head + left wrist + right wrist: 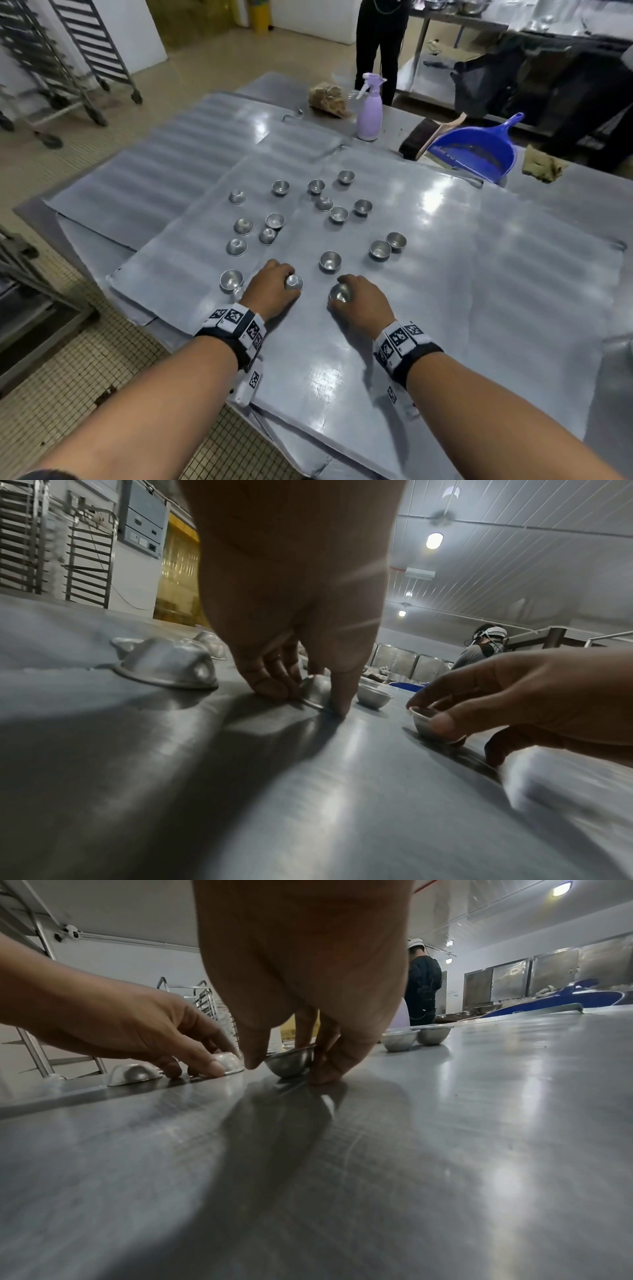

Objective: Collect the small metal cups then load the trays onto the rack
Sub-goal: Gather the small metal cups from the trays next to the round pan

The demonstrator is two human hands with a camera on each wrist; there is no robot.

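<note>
Several small metal cups (330,261) lie scattered on a flat grey tray (445,308) on the steel table, some upright, some upside down. My left hand (274,287) pinches an overturned cup (294,282) between thumb and fingers at the tray surface; the left wrist view shows that cup (316,689) tilted on its rim. My right hand (359,301) grips an upright cup (340,293) by its sides, and the right wrist view shows this cup (291,1062) sitting on the tray. Another overturned cup (232,279) rests just left of my left hand.
More grey trays (144,164) overlap at the left and under the top one. A lilac spray bottle (370,109), a blue dustpan (476,150) and a brush sit at the table's far side. Wheeled racks (68,58) stand far left. A person (380,44) stands beyond the table.
</note>
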